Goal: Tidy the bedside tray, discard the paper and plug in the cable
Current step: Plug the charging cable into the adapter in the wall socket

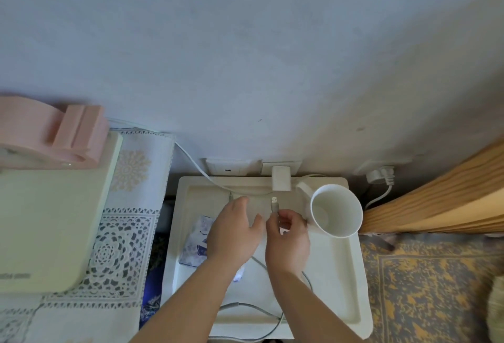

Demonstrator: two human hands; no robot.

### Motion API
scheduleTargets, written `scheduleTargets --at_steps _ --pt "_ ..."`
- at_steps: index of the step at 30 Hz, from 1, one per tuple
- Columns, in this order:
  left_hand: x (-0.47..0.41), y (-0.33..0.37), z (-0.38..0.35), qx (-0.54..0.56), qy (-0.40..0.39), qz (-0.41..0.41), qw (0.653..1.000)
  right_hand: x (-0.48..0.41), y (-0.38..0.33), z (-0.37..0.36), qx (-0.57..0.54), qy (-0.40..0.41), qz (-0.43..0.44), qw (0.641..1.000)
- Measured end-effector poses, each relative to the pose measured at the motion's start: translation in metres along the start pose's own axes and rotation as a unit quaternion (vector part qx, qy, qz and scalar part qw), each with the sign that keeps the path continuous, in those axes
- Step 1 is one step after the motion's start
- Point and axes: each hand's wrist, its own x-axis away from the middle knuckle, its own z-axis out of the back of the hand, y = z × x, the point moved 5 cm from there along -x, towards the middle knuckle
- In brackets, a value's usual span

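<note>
Tray [338, 269] is the big white thing in the middle, pushed up against the far wall, with a white mug [336, 210] standing at its far right and what looks like a tissue pack [195, 241] on its left side, half under the left arm. A white charger block [281, 179] sits in the wall socket at the tray's far edge, just beyond the hands.

The grey cable [263, 312] loops across the near end of the tray and runs up to the right hand [287, 239], which has thumb and fingers pinched together on the cable just behind its USB plug [274, 201], plug pointing at the charger. Left hand [231, 231] is spread open, palm down, over the middle of the tray, holding nothing that I can see.

Stuff that could go sideways imo: the mug is right beside the right hand, so a nudge tips it. Can't tell which way the plug faces, so it might jam. Slack could also snag on the tray rim.
</note>
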Motion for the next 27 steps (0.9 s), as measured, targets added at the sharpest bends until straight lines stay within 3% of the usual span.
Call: scheduleTargets --at_steps 8,16,22,27 --pt "-0.035 0.023 -0.009 0.197 -0.001 0.093 0.976 -0.001 -0.007 0.004 -0.124 0.048 -0.049 0.99" --pt "-0.044 0.032 -0.032 0.392 -0.049 0.147 0.907 0.002 -0.005 0.001 -0.153 0.061 -0.053 0.985" --pt "-0.043 0.031 -0.037 0.447 -0.055 0.166 0.877 0.001 -0.005 0.001 -0.168 0.084 -0.065 0.98" --pt "-0.044 0.029 -0.036 0.453 -0.05 0.165 0.875 0.001 -0.004 -0.002 -0.176 0.088 -0.083 0.977"
